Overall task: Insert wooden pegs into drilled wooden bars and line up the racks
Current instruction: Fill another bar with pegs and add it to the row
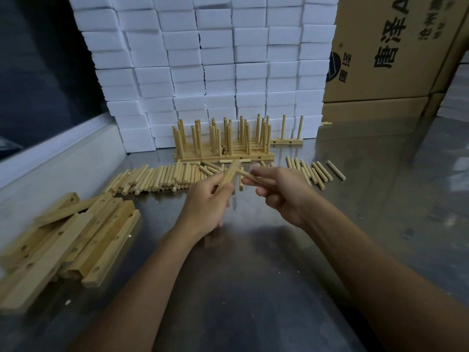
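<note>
Bars (63, 240) lie left on the table (368, 224), pegs (157, 177) behind them, racks (223, 141) farther back before foam blocks (203, 59); boxes (385, 54) stand right

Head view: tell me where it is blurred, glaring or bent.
Head view: motion blur softens the right hand and its peg; the steel table shows dull sheen, brighter at far right; wide-angle bend curves the foam-block stack and carton; the bars at left look soft.
</note>
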Demonstrator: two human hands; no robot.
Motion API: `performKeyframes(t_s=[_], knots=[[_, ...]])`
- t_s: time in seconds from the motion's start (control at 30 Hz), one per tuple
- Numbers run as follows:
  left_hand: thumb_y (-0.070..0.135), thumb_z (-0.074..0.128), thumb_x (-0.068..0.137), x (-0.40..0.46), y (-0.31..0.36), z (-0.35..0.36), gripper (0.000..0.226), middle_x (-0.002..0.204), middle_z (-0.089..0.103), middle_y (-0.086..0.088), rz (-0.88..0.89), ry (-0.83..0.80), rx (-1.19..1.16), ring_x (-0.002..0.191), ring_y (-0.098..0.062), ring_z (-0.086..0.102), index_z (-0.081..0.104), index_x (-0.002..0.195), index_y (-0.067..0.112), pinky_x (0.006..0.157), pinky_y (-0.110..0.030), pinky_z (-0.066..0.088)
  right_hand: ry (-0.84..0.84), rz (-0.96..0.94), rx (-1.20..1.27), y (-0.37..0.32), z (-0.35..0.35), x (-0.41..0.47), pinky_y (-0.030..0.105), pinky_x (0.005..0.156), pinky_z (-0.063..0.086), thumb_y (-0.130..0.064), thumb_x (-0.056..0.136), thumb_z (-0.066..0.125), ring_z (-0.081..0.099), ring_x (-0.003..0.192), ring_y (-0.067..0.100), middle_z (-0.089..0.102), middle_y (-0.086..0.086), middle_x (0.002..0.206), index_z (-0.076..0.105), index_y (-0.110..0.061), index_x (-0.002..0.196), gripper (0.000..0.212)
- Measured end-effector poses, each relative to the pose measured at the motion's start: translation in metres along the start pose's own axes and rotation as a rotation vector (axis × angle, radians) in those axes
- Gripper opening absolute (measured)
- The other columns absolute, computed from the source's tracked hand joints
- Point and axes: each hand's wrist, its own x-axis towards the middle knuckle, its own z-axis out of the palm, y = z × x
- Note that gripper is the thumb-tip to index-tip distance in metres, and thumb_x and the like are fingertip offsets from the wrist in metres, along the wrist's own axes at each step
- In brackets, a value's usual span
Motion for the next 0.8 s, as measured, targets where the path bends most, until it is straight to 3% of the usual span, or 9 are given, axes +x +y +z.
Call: performKeyframes(t_s=[0.1,0.2,0.37,0.5,0.57,0.67,0.73,0.8], knots=[[0.026,0.048,0.103,0.003,-0.003,0.002,0.018,0.074,0.057,-0.005,-0.162,0.105,-0.150,0.041,-0.015,0.050,0.064,0.104,0.019,0.038,-0.026,0.039,0.013,0.032,0.168,-0.002,-0.007,0.000,0.015,0.041,0.041,-0.038,0.102,0.050,0.058,0.049,0.007,0.078,0.010,0.095,0.065,-0.006,0.109,0.036],[0.027,0.049,0.103,0.006,-0.006,-0.002,0.018,0.077,0.060,-0.007,-0.324,0.236,-0.387,0.040,-0.015,0.052,0.062,0.098,0.016,0.037,-0.026,0.042,0.126,0.053,0.137,-0.002,-0.013,0.002,0.017,0.045,0.041,-0.034,0.104,0.044,0.056,0.049,0.007,0.077,0.004,0.084,0.067,-0.009,0.102,0.033],[0.028,0.052,0.102,0.011,-0.010,-0.006,0.023,0.067,0.060,-0.005,-0.461,0.350,-0.638,0.037,-0.014,0.054,0.061,0.094,0.009,0.035,-0.022,0.042,0.192,-0.124,-0.389,0.011,-0.009,0.004,0.015,0.047,0.045,-0.023,0.101,0.053,0.062,0.055,0.005,0.075,0.003,0.081,0.069,-0.011,0.093,0.022],[0.028,0.053,0.101,0.012,-0.010,-0.010,0.026,0.071,0.056,-0.007,-0.549,0.383,-0.822,0.037,-0.012,0.051,0.060,0.104,0.003,0.036,-0.020,0.041,0.181,-0.398,-0.939,0.030,0.002,0.011,0.026,0.074,0.056,-0.028,0.100,0.056,0.066,0.080,0.010,0.070,-0.003,0.091,0.067,-0.021,0.093,0.015],[0.029,0.054,0.101,0.012,-0.008,-0.010,0.026,0.070,0.055,-0.006,-0.570,0.380,-0.868,0.039,-0.012,0.050,0.059,0.106,0.004,0.037,-0.020,0.041,0.128,-0.472,-1.129,0.037,0.010,0.016,0.033,0.092,0.050,-0.038,0.100,0.052,0.060,0.102,0.012,0.067,-0.002,0.116,0.065,-0.024,0.117,0.026],[0.031,0.053,0.101,0.011,-0.007,-0.011,0.028,0.071,0.055,-0.005,-0.573,0.374,-0.875,0.041,-0.011,0.050,0.059,0.109,0.005,0.038,-0.020,0.041,0.044,-0.422,-1.414,0.045,0.016,0.024,0.051,0.114,0.022,-0.060,0.101,0.028,0.033,0.142,0.024,0.040,0.001,0.153,0.040,-0.033,0.147,0.055],[0.033,0.050,0.102,0.011,-0.007,-0.011,0.031,0.072,0.056,-0.005,-0.577,0.367,-0.868,0.042,-0.011,0.050,0.059,0.114,0.005,0.039,-0.020,0.041,-0.007,-0.335,-1.521,0.048,0.015,0.028,0.058,0.117,0.004,-0.066,0.099,0.014,0.013,0.151,0.026,0.025,-0.001,0.162,0.029,-0.037,0.152,0.063],[0.036,0.047,0.103,0.011,-0.006,-0.011,0.036,0.074,0.056,-0.004,-0.580,0.375,-0.852,0.043,-0.011,0.051,0.059,0.119,0.005,0.041,-0.021,0.042,-0.038,-0.279,-1.563,0.051,0.012,0.029,0.062,0.116,-0.001,-0.069,0.096,0.006,0.011,0.152,0.027,0.027,-0.003,0.161,0.037,-0.034,0.147,0.069]])
